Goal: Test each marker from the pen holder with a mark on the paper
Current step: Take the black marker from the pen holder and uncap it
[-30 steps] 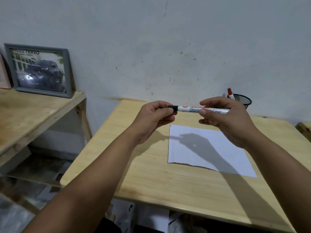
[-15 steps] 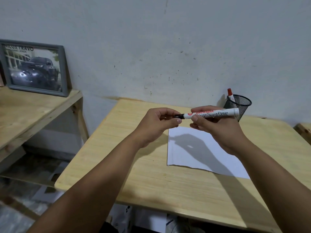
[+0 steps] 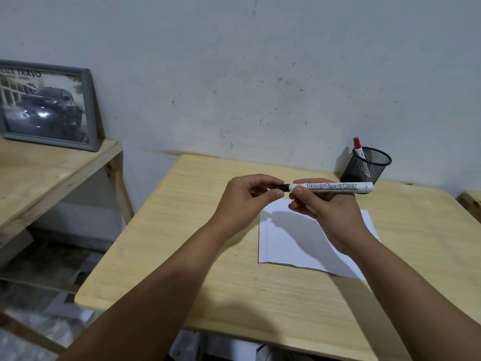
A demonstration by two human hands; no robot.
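Two forearms enter from the bottom edge and meet at frame centre above the wooden tabletop point(image 3: 234, 295). The left hand point(image 3: 250, 201) has its grip pinched on the black cap end point(image 3: 284, 187) of a white marker point(image 3: 335, 186); the right hand point(image 3: 320, 204) grasps the barrel, thumb on top near the cap, fingers curled beneath. The marker lies level in the air, lettering facing up, cap pointing toward frame left, held clear above the paper. Whether the cap is seated or partly drawn off, cannot tell. Step in hand, by my reading: uncapping this marker before its test stroke. Next move calls for a straight pull apart along the barrel's axis, then turning the tip down onto the paper point(image 3: 286, 243), which lies just below and right of centre, showing no marks where visible. Farther back, at right against the wall, the mesh pen holder point(image 3: 369, 168) stands upright with one red-capped marker point(image 3: 358, 147) left in it, untested as far as I can judge.
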